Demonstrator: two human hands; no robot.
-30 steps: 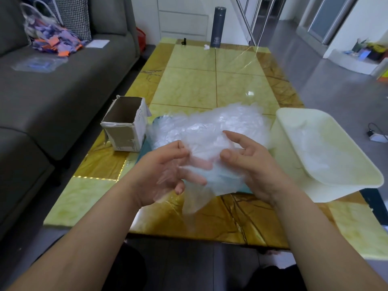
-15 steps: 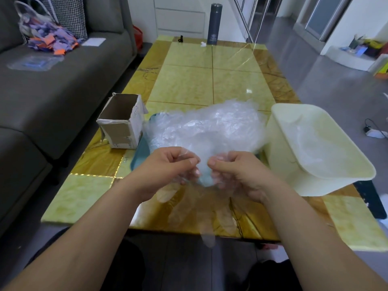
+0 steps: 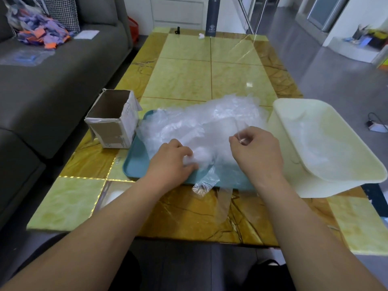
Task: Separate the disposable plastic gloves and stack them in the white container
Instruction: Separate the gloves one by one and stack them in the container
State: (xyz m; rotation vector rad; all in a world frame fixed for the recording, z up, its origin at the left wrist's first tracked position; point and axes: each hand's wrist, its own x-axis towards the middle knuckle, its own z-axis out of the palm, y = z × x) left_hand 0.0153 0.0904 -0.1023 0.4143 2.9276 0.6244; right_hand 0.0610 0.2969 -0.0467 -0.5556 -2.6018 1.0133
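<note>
A heap of clear disposable plastic gloves lies on a teal tray in the middle of the table. My left hand presses on the near part of the heap with curled fingers gripping plastic. My right hand pinches the edge of one clear glove that trails down over the tray's front edge onto the table. The white container stands tilted at the right of the tray, with a few clear gloves inside it.
An open cardboard box stands left of the tray. A dark flask is at the table's far end. A grey sofa runs along the left. The table's front edge is close to my body.
Both hands moved forward from the table's near edge onto the heap and apart. The glove they held together now trails from my right hand, while my left holds the heap.
</note>
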